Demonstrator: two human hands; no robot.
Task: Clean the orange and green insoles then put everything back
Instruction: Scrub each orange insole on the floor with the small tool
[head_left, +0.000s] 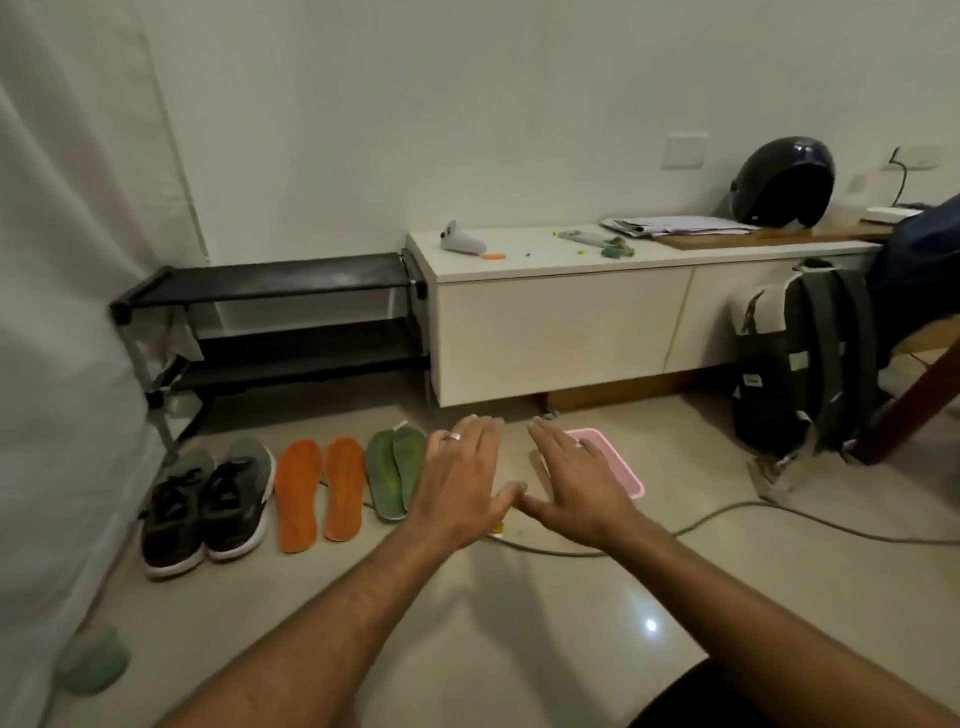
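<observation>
Orange insoles and green insoles lie ready on the floor; your left hand and right hand hover flat, fingers spread, holding nothing.

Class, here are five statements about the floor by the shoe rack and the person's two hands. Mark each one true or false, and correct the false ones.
1. The orange insoles lie between the sneakers and the green insoles. True.
2. The left hand grips a green insole. False: its fingers are straight and hold nothing.
3. The pink tray sits on the white cabinet. False: it is on the floor, partly behind the right hand.
4. A black helmet rests on the cabinet top. True.
5. The shoe rack is full of shoes. False: no shoes show on its shelves.
</observation>
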